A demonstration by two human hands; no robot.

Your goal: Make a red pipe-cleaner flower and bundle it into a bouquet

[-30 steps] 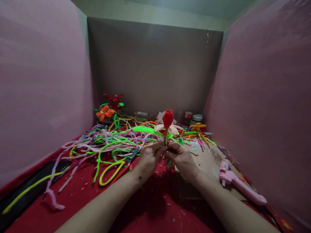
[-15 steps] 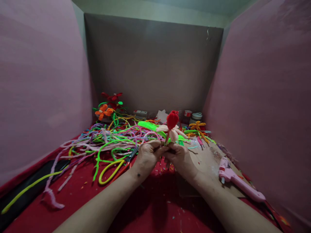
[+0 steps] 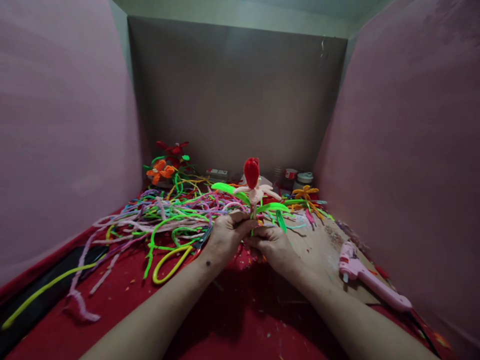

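A pipe-cleaner flower (image 3: 251, 173) stands upright between my hands, with a red bud on top, pale pink petals below it and bright green leaves lower down. My left hand (image 3: 226, 237) pinches its stem between thumb and fingers. Just below and to the right, my right hand (image 3: 273, 246) is closed on the lower stem, its fingertips close to the left hand's. The stem's bottom end is hidden by the fingers. Beside my left wrist lie scissors (image 3: 172, 265) with yellow and red handles, their blades partly behind the hand.
Many loose coloured pipe cleaners (image 3: 161, 215) spread across the left of the red cloth (image 3: 240, 320). A pink glue gun (image 3: 375, 287) rests on cardboard (image 3: 318, 255) at right. Orange flowers (image 3: 160, 172) and a lidded jar (image 3: 304, 181) stand at the back.
The flower has moved a little left and up and now stands straighter. Its green leaves show more clearly on both sides of the stem. Both hands keep hold of it.
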